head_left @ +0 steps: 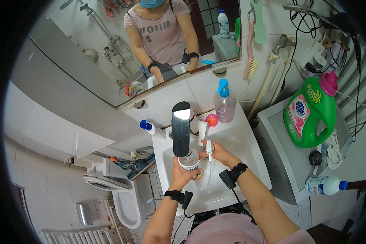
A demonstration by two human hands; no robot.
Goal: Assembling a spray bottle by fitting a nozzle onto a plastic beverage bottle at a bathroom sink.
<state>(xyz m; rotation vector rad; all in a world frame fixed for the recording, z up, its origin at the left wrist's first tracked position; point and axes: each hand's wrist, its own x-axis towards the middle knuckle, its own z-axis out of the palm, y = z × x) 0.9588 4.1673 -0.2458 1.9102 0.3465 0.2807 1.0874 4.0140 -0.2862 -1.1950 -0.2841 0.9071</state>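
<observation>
My left hand (181, 174) is wrapped round a clear bottle (190, 159) with a printed label, held over the white sink (248, 162). To its right, my right hand (219, 154) has its fingers closed on a white nozzle (209, 149). A thin, clear streak that looks like running water drops from the nozzle into the basin. A curved white piece (202, 132) rises just behind the nozzle, by the tap. The tap's broad dark lever (181, 129) hides part of the bottle's top. Both wrists wear black bands with small black boxes.
A pump bottle (225, 102), a small pink-orange dish (211, 120) and a white bottle with a blue cap (152, 129) stand along the sink's back. At right, a grey cabinet top (272, 122) bears a green detergent jug (311, 116). A toilet (126, 203) is at left.
</observation>
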